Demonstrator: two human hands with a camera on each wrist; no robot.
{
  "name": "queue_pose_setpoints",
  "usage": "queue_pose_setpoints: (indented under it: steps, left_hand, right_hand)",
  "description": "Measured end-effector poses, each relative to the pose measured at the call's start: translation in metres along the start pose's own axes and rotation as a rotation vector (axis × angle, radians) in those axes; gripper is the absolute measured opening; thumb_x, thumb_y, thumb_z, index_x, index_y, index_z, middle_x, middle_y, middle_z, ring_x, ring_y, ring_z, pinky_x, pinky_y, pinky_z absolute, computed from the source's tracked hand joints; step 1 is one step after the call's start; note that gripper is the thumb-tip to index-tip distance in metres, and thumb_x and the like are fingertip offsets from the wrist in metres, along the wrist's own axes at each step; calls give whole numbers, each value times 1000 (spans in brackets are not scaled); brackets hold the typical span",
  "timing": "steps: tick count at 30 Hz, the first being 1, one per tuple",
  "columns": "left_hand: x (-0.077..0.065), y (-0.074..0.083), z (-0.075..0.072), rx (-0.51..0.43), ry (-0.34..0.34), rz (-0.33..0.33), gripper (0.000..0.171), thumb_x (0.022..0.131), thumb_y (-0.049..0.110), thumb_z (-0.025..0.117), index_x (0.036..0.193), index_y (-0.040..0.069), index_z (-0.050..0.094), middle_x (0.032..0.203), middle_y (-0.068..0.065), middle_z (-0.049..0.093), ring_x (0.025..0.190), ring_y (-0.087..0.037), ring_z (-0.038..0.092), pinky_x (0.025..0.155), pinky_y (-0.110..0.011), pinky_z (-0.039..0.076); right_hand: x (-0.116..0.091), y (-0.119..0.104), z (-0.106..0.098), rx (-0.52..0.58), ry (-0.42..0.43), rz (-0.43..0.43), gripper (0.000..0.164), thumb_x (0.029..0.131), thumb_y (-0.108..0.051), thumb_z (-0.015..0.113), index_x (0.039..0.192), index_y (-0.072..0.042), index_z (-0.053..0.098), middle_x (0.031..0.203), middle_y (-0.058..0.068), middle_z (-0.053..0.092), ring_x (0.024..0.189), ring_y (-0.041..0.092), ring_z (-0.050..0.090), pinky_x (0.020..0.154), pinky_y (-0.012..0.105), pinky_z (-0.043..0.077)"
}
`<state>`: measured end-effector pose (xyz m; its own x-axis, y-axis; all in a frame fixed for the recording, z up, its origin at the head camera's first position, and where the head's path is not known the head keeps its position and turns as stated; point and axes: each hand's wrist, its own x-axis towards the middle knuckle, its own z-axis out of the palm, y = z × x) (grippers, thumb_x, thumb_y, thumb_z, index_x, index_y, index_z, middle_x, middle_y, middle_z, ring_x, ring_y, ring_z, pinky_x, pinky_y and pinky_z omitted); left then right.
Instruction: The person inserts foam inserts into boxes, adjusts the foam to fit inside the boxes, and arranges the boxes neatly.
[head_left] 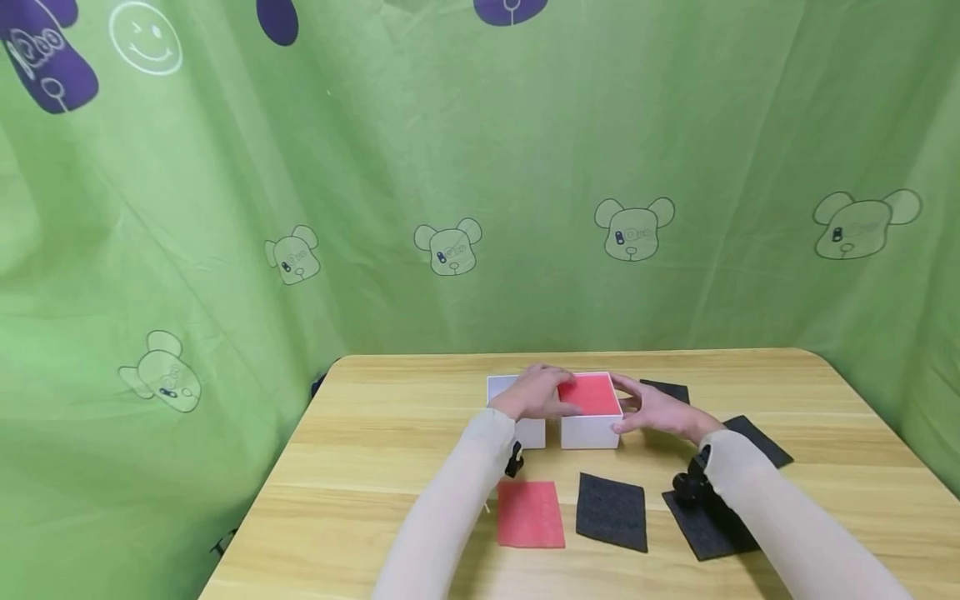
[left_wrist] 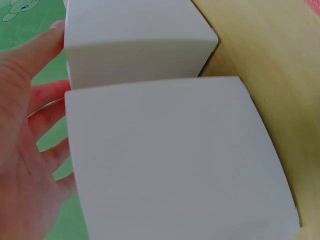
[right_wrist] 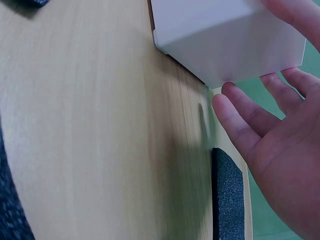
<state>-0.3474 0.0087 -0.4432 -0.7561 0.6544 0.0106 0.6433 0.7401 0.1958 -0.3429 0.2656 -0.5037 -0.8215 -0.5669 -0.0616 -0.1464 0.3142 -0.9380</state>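
Observation:
Two white boxes stand side by side with a narrow gap between them. The left box (head_left: 531, 433) is partly covered by my left hand (head_left: 536, 392); a red felt square (head_left: 596, 395) fills the top of the right box (head_left: 590, 432). My left hand reaches across the left box, its thumb and fingertips at the left rim of the right box, over the red square. In the left wrist view its fingers are fairly straight, with tips hidden behind the box edge. My right hand (head_left: 660, 411) holds the right box by its right side, thumb at the front corner, fingers farther back.
A flat red square (head_left: 530, 515) and a black felt square (head_left: 611, 512) lie in front of the boxes on the wooden table (head_left: 390, 467). More black pieces (head_left: 757, 440) lie to the right, one beneath my right forearm. A green curtain (head_left: 540, 308) hangs behind the table.

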Motion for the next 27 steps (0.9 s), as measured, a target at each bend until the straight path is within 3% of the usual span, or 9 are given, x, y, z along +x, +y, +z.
queue_pose_setpoints:
  steps: [15, 27]
  left_hand:
    - [-4, -4, 1, -59, -12, -44, 56, 87, 50, 63, 132, 18, 54, 135, 7, 52, 128, -14, 40, 111, -32, 21]
    - [-11, -9, -1, -81, 68, -60, 48, 80, 52, 69, 117, 23, 63, 122, 10, 60, 119, -15, 47, 106, -34, 31]
  right_hand:
    - [-1, -2, 1, 15, 6, 5, 102, 80, -12, 76, 151, -2, 4, 153, 27, 7, 131, 50, 26, 101, 54, 34]
    - [1, -1, 0, 2, 9, 20, 102, 80, -13, 76, 151, -2, 4, 153, 27, 6, 132, 50, 26, 101, 56, 33]
